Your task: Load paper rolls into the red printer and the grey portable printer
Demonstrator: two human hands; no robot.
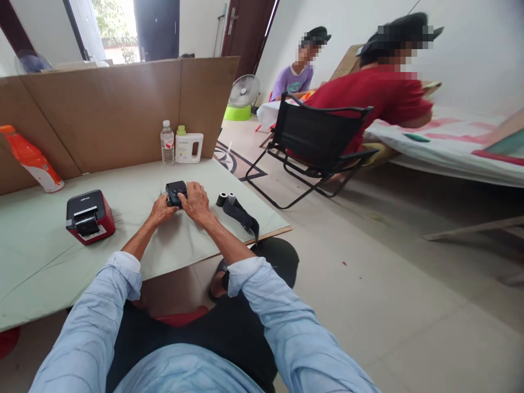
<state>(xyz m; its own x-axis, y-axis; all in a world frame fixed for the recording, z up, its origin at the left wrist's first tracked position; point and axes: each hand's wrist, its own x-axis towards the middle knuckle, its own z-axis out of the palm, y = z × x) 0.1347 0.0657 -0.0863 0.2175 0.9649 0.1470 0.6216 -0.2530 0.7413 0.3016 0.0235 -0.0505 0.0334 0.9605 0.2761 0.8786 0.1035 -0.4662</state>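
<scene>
A small black device, which looks like a portable receipt printer [176, 188], sits on the table between my two hands. My left hand [161, 210] grips its near left side, with the fingers partly hidden. Across its right side lies my right hand [196, 201], thumb on the front and fingers curled over the edge. Just right of them stand two small rolls, a dark one [221, 199] and a paler one [232, 197]. A black strap [243, 217] trails from beside the rolls to the table edge. Farther left is a red and black label printer [90, 217].
A cardboard screen [123, 117] borders the back of the pale green tabletop [33, 262]. Before it stand a water bottle [167, 143], a white jug [189, 146] and an orange bottle [35, 158]. Right of the table are a folding chair [321, 125], a fan [244, 91] and two seated people.
</scene>
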